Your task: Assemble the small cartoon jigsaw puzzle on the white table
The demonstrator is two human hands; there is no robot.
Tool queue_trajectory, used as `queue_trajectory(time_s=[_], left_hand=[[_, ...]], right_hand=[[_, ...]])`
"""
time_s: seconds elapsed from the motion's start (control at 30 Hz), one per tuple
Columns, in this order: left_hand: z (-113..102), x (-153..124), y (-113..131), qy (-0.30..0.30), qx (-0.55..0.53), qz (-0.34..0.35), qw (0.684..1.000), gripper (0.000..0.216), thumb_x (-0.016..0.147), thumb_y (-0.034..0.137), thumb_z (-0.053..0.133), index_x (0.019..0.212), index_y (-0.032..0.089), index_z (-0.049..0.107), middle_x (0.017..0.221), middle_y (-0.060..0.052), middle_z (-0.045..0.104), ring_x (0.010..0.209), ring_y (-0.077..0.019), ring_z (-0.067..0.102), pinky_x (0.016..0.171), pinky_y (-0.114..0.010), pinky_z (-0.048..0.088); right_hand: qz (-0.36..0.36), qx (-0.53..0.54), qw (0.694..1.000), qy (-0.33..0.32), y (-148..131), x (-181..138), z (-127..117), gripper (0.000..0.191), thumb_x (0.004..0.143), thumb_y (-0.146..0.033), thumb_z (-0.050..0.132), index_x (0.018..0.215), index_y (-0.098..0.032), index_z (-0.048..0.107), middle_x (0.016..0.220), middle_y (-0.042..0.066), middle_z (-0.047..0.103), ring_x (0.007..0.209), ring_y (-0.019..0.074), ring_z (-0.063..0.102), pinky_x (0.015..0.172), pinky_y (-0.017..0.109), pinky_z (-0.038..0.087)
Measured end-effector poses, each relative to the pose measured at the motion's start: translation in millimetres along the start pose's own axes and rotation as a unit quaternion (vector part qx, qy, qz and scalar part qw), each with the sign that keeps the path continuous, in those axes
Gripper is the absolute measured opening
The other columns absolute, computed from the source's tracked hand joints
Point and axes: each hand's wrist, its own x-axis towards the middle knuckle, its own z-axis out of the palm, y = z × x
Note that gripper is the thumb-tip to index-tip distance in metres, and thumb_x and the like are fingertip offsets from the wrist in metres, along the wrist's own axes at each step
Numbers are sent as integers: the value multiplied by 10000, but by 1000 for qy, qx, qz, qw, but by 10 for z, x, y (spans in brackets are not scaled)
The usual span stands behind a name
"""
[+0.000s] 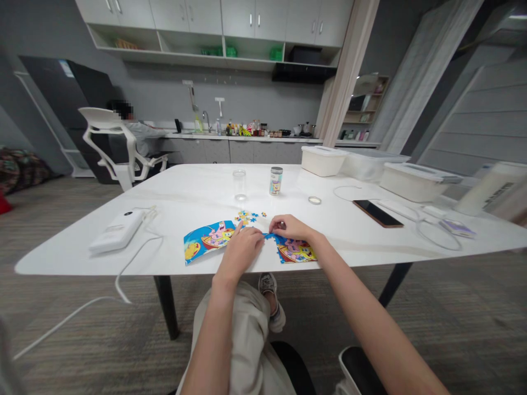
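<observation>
My left hand (244, 247) rests palm down between the picture sheet and the puzzle, its fingers spread and slightly bent. The colourful cartoon picture sheet (208, 240) lies left of it, bowed up from the table, its right edge against that hand. My right hand (291, 226) is over the upper edge of a partly joined jigsaw puzzle (294, 251), thumb and fingertips pinched together. Whatever is between those fingertips is too small to make out. A blue row of joined pieces reaches left toward my left fingertips. Loose puzzle pieces (245, 217) lie just beyond both hands.
A clear jar (239, 185) and a printed canister (275, 181) stand behind the pieces, with a ring-shaped lid (314, 200) nearby. Right are a phone (376, 213), cables and lidded bins (415, 182). A white device (117, 230) sits left. A person (140, 134) sits beyond the table.
</observation>
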Motion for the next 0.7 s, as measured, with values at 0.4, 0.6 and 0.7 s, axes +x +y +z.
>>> queue_trajectory(time_s=[0.4,0.6,0.7], left_hand=[[79,-26,-18,40,35,3,999,153,921,173,513,1028,205,617,1052,-35,679,1047,-191,626,1174,-479,309],[97,-16,-11,44,74,-5,996,138,906,167,487,972,189,606,982,-59,659,1017,-213,618,1146,-456,356],[102,-22,-12,56,90,-6,994,167,896,135,456,946,180,609,963,-66,660,994,-201,626,1161,-436,339]], right_hand=[[27,54,998,29,-14,-18,0,220,800,-214,525,993,-172,621,730,-7,598,695,142,530,682,268,417],[62,93,988,109,6,-46,-9,288,854,-234,388,1121,-205,493,749,-24,557,723,155,532,747,291,429],[72,16,978,198,-62,-189,-43,269,865,-259,371,1082,-209,523,809,3,570,799,184,554,816,328,432]])
